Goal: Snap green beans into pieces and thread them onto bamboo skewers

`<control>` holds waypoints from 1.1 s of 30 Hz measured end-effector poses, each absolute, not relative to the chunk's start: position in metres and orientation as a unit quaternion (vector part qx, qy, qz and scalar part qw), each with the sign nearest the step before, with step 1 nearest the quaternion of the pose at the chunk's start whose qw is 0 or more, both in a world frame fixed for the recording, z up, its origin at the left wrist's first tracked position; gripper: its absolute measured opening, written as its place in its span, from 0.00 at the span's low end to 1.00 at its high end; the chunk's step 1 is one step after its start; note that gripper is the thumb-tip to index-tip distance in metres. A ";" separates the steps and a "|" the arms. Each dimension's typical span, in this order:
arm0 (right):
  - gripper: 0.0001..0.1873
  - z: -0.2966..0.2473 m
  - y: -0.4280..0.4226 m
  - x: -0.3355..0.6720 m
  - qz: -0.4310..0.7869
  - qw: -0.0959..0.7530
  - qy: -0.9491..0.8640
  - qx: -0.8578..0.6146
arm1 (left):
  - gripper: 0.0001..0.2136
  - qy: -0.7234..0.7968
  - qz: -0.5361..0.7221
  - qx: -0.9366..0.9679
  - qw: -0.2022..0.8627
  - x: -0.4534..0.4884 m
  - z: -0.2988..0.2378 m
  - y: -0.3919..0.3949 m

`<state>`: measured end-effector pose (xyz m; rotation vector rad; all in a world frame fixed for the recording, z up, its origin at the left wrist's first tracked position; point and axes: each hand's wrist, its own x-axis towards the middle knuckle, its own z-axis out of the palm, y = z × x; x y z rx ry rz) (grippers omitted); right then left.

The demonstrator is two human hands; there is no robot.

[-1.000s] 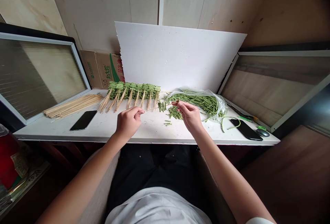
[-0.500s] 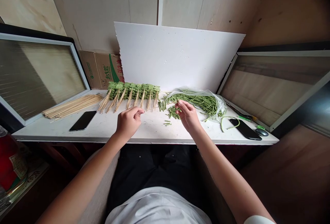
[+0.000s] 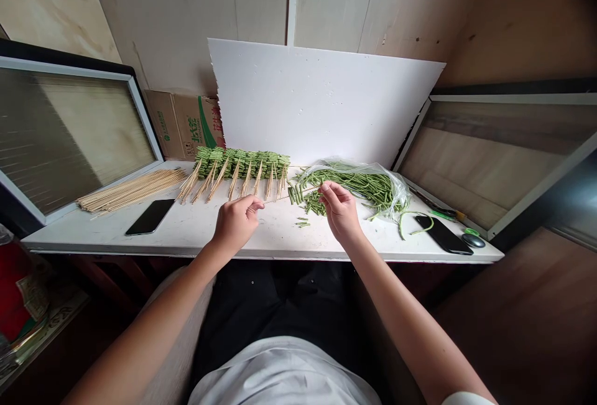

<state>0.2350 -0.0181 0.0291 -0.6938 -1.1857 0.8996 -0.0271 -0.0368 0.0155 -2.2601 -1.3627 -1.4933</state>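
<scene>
Right now the left hand (image 3: 236,224) is closed, its fingertips pinching a thin bamboo skewer (image 3: 284,197) held level above the desk (image 3: 93,231), while the right hand (image 3: 340,211), fingers bunched, sits at the far end beside short green bean pieces (image 3: 295,194), its grip hidden from this view.

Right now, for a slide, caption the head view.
Right hand holds a bamboo skewer above cut green beans, left hand nearby, on a white counter.

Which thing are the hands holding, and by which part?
The left hand seems to pinch a wooden skewer near one end; the right hand seems to hold its other end, past the green bean pieces on it.
</scene>
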 end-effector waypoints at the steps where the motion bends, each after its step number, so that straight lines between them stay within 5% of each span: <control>1: 0.14 0.027 -0.019 0.233 0.395 0.674 -0.541 -0.311 | 0.12 -0.448 -0.485 -0.750 0.045 -0.027 0.016 -0.037; 25: 0.16 0.013 -0.021 0.217 0.392 0.646 -0.559 -0.342 | 0.11 -0.410 -0.516 -0.747 0.084 -0.027 0.018 -0.035; 33: 0.19 -0.001 0.009 0.249 0.277 0.522 -0.705 -0.392 | 0.11 -0.459 -0.500 -0.733 0.047 -0.035 0.011 -0.022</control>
